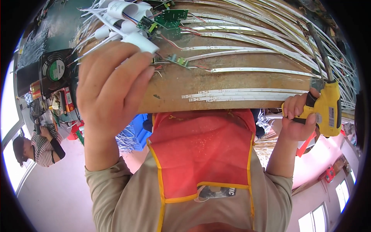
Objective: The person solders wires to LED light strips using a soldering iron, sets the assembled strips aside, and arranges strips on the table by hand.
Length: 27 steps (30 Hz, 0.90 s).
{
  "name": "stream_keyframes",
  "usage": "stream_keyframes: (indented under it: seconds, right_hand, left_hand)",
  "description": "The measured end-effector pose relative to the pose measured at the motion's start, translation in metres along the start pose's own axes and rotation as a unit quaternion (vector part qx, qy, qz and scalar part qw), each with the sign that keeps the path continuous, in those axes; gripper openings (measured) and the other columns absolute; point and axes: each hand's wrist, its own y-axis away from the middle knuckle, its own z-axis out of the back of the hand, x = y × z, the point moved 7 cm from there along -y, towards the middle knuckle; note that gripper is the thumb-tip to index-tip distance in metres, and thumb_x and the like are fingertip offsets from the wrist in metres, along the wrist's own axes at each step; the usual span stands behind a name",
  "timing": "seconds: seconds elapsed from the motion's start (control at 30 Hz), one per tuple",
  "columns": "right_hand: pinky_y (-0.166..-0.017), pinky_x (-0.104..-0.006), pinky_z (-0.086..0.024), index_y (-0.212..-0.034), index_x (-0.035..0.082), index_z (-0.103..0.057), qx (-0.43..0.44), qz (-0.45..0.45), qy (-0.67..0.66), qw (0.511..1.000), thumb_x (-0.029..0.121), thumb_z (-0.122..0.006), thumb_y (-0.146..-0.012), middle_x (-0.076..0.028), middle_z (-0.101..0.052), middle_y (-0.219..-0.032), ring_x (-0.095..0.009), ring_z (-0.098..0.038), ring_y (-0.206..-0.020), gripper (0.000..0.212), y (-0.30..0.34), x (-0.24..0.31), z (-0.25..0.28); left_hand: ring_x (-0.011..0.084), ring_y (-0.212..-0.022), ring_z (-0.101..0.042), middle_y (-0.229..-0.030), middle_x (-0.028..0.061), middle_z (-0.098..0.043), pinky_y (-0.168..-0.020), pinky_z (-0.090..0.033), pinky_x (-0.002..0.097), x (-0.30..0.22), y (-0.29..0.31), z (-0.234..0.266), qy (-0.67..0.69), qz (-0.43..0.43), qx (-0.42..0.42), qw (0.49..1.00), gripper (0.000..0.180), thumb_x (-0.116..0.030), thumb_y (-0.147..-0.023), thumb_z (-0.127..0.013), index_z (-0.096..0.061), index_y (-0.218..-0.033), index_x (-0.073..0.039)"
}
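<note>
**Light Work Left, Firm Hold Right**

The left hand [109, 81] curls against a smooth white plastic tube [140, 41] above the brown counter [166, 97]; whether clamped, I cannot tell. The tube looks light, stiff, perhaps slippery: hold its sides. A small green circuit board [177, 60] looks fragile. The right hand [293, 124] clasps a yellow-and-black pistol-grip tool [330, 111].

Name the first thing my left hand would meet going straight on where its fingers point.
Past the white tube at its fingertips, the left hand would probably meet the green boards; depth is unclear.
</note>
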Motion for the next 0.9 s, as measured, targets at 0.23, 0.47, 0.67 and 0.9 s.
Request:
stream_keyframes:
  seconds: [0.23,0.47,0.67,0.9]
  right_hand:
    - [-0.051,-0.0301,-0.038,-0.15,-0.001,-0.046,0.001,-0.007,-0.002,1.0,0.049,-0.071,-0.099,-0.002,-0.052,-0.077,-0.013,-0.048,-0.056,0.075,-0.001,-0.004,-0.005]
    - [-0.051,-0.0299,-0.038,-0.15,-0.002,-0.045,-0.009,-0.012,-0.013,1.0,0.047,-0.07,-0.1,-0.002,-0.053,-0.078,-0.013,-0.047,-0.056,0.075,0.0,-0.002,-0.001]
    - [-0.051,-0.0299,-0.038,-0.15,-0.003,-0.044,0.014,0.0,-0.031,0.999,0.046,-0.069,-0.101,-0.003,-0.054,-0.079,-0.013,-0.049,-0.056,0.073,-0.002,0.002,-0.001]
    - [-0.051,-0.0301,-0.038,-0.15,-0.003,-0.043,0.019,-0.006,-0.024,1.0,0.045,-0.068,-0.102,-0.003,-0.055,-0.08,-0.014,-0.049,-0.057,0.072,0.0,0.007,0.002]
  left_hand:
    - [0.0306,-0.096,-0.069,-0.109,0.0087,-0.071,-0.082,-0.055,0.041,-0.002,0.022,-0.018,0.011,0.023,0.067,0.997,0.033,-0.006,-0.076,-0.084,-0.075,-0.108,-0.007]
    - [0.0294,-0.098,-0.069,-0.11,0.009,-0.072,-0.084,-0.054,0.0423,-0.004,0.023,-0.025,0.056,0.108,0.11,0.986,0.041,-0.008,-0.078,-0.082,-0.073,-0.118,-0.009]
    - [0.0268,-0.1,-0.066,-0.104,0.0036,-0.071,-0.084,-0.05,0.0411,-0.008,0.026,-0.03,-0.081,0.087,0.183,0.976,0.037,-0.011,-0.076,-0.076,-0.071,-0.113,-0.01]
    - [0.0244,-0.105,-0.066,-0.105,0.0021,-0.071,-0.09,-0.048,0.0423,-0.019,0.032,-0.035,-0.151,0.075,0.181,0.969,0.041,-0.012,-0.075,-0.073,-0.071,-0.116,-0.011]
